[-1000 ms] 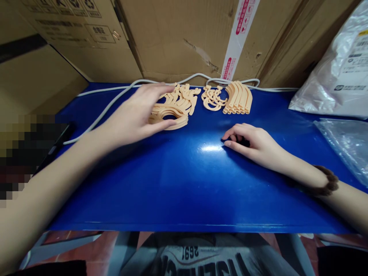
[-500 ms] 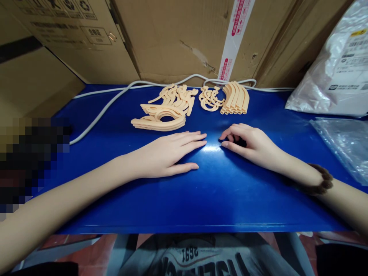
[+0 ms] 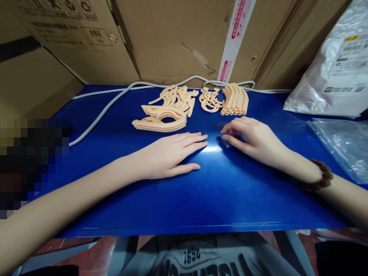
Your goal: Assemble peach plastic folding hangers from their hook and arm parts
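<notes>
My left hand [image 3: 172, 156] lies flat on the blue table with its fingers stretched out and nothing in it. Just beyond it sits a stack of curved beige plastic parts [image 3: 159, 125], like hanger arms, and a loose heap of similar parts [image 3: 178, 99] lies behind the stack. My right hand [image 3: 248, 138] hovers slightly over the table, fingers loosely bent, thumb apart and holding nothing. Nearest to it is a neat row of curved beige tubular parts [image 3: 236, 99]. Left of that row lies a small pile of beige hooks [image 3: 211, 100].
Cardboard boxes [image 3: 172, 46] wall off the back and left. A white cable [image 3: 100, 119] runs along the table's rear and left. On the right stand a white plastic parcel bag [image 3: 324, 76] and a clear plastic bag [image 3: 339, 143]. The blue table's [image 3: 201, 207] front edge is close to my body.
My right hand has lifted a little and shifted slightly away from me. My left hand stays flat in place. The beige parts have not moved.
</notes>
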Motion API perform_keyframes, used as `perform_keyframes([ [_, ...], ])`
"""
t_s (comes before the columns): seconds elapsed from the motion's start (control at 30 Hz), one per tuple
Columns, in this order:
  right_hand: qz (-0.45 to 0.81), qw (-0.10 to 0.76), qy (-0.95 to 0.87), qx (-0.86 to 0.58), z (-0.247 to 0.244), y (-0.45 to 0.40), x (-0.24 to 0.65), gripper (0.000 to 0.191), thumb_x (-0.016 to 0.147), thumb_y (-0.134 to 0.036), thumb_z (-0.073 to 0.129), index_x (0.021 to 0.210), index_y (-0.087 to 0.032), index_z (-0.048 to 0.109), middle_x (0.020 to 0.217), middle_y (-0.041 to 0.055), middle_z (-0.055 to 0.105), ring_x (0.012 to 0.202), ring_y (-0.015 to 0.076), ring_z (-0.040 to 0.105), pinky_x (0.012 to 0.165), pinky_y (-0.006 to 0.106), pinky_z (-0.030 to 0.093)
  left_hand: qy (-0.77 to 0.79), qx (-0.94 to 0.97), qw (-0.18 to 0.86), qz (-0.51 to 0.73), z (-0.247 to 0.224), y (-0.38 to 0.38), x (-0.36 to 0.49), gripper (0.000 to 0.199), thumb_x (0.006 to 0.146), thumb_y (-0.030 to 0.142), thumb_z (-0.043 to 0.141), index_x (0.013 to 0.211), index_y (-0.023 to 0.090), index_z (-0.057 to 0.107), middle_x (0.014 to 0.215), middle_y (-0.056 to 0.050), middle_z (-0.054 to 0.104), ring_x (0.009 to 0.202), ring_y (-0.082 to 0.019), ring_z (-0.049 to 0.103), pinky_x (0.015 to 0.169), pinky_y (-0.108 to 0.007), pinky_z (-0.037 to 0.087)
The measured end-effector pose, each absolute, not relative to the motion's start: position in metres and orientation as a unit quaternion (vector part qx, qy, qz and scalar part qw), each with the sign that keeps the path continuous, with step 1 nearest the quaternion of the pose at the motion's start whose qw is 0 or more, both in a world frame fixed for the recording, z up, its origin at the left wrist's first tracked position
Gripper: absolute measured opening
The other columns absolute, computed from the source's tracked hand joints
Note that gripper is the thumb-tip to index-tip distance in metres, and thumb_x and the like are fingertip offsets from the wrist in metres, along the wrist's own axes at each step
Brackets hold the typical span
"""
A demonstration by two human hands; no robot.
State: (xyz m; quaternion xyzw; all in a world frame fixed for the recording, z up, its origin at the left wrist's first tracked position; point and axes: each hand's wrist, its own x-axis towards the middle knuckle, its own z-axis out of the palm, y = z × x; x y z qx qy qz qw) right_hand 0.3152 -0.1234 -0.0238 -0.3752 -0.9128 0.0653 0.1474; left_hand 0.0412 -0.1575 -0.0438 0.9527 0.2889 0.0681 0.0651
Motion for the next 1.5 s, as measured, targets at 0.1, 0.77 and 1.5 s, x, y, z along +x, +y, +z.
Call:
perform_keyframes([
  [0.1, 0.018, 0.125, -0.916, -0.381, -0.012, -0.111, 0.309, 0.021, 0.094, -0.035, 0.053, 0.101, -0.02, 0.065, 0.086, 0.007, 0.066, 0.083, 0.0231, 0.06, 0.076, 0.035, 0.042, 0.288, 0.953, 0.067, 0.07, -0.044, -0.158, 0.041, 0.059, 0.101, 0.05, 0.041, 0.148, 0.014, 0.041, 0.157, -0.01, 0.036, 0.145, -0.024, 0.035, 0.121, -0.04, 0.029],
  [0.77, -0.093, 0.088, -0.865, -0.485, -0.013, 0.004, 0.272, 0.029, 0.082, -0.03, 0.067, 0.066, -0.006, 0.069, 0.064, 0.0075, 0.066, 0.08, 0.0202, 0.062, 0.084, 0.042, 0.037, 0.295, 0.95, 0.076, 0.068, -0.043, -0.158, 0.041, 0.058, 0.1, 0.049, 0.043, 0.147, 0.015, 0.041, 0.156, -0.01, 0.037, 0.146, -0.025, 0.034, 0.121, -0.04, 0.03],
  [1.5, 0.082, 0.126, -0.923, -0.353, -0.012, -0.139, 0.294, 0.01, 0.085, -0.027, 0.064, 0.08, -0.021, 0.071, 0.077, 0.0013, 0.067, 0.073, 0.0171, 0.057, 0.072, 0.033, 0.03, 0.431, 0.887, 0.003, 0.168, -0.044, -0.16, 0.079, 0.051, 0.099, 0.031, 0.045, 0.148, 0.02, 0.039, 0.136, -0.008, 0.059, 0.116, -0.024, 0.06, 0.098, -0.038, 0.05],
])
